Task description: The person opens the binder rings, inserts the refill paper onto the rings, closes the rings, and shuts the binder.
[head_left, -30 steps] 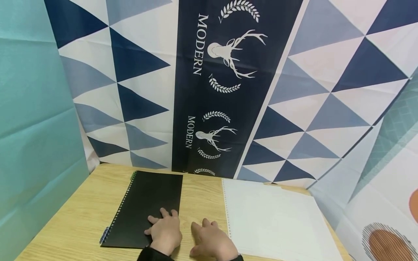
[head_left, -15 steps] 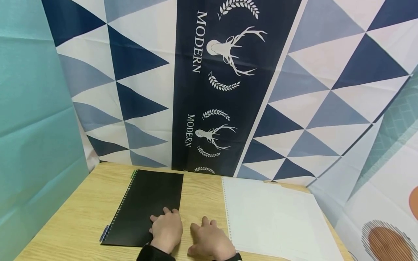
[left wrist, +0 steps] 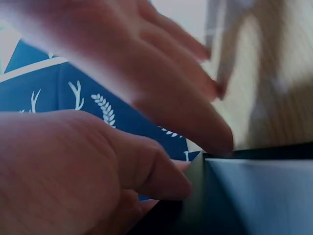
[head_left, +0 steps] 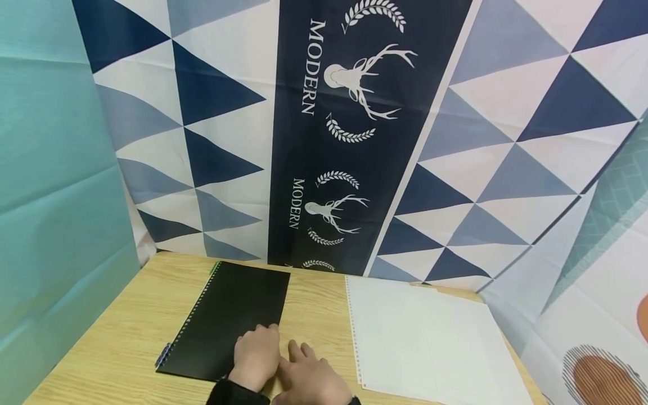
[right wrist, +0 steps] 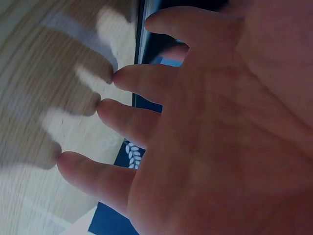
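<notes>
A black notebook [head_left: 240,309] lies on the left part of the table, with a row of holes down its left edge. My left hand [head_left: 255,354] is at its lower right edge; in the left wrist view its thumb and curled finger [left wrist: 166,181] hold the dark edge, where a pale layer shows inside. Beside it, my right hand [head_left: 311,377] has its fingers extended, and the two hands meet. In the right wrist view the right fingertips [right wrist: 105,105] touch the wood, and the topmost finger is at the notebook's edge. The left fingertips are hidden in the head view.
Large white hole-punched sheets [head_left: 430,337] lie on the wooden table [head_left: 106,332] at the right. A blue clip-like piece [head_left: 164,354] and a green piece [head_left: 215,267] sit on the notebook's left edge. Patterned cloths [head_left: 354,140] hang behind.
My left fingers have gone from spread over the cover to curled at its edge. The notebook has shifted and turned slightly right. My right hand has moved left up to my left hand.
</notes>
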Tool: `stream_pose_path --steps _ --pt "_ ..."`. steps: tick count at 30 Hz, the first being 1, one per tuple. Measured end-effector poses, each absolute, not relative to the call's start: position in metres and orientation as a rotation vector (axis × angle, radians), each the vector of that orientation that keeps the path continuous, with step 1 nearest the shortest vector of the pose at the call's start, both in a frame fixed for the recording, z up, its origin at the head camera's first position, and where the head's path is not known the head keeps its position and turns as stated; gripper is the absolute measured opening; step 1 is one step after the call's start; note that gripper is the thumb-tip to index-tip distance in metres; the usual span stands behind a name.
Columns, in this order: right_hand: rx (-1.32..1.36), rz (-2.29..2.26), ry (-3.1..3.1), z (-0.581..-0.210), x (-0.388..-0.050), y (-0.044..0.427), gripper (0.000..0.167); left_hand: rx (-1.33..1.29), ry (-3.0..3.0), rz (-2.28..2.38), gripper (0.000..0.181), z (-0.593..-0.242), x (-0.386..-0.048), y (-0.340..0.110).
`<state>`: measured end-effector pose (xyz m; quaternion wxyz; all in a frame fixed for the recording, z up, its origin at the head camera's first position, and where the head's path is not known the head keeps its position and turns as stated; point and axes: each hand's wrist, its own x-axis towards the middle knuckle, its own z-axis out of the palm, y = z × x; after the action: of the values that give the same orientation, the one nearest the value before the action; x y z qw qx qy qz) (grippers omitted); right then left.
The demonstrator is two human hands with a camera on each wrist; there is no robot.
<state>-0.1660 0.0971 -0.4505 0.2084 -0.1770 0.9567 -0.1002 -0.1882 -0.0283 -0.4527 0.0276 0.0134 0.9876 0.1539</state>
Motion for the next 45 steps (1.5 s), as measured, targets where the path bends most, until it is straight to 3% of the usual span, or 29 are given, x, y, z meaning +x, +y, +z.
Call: stream_pose_path --steps 3,23,33,40,45 --pt "-0.507 -0.231 2.67 -0.451 -0.165 0.094 0.068 0.04 3.037 0.507 0.019 -0.449 -0.189 -0.033" --pt "-0.593 -0.216 2.704 -0.45 -0.162 0.086 0.062 0.088 3.237 0.832 0.042 -0.395 -0.176 -0.078" --pt "-0.706 -0.147 2.72 -0.45 -0.16 0.081 0.06 0.094 3.37 1.083 0.035 -0.376 -0.165 -0.113" --pt "-0.737 -0.113 2.751 -0.451 -0.156 0.083 0.054 -0.016 3.445 1.287 0.033 -0.373 -0.162 -0.14" --pt "-0.762 -0.113 2.757 -0.45 -0.154 0.082 0.055 -0.253 3.476 1.481 0.032 -0.377 -0.161 -0.161"
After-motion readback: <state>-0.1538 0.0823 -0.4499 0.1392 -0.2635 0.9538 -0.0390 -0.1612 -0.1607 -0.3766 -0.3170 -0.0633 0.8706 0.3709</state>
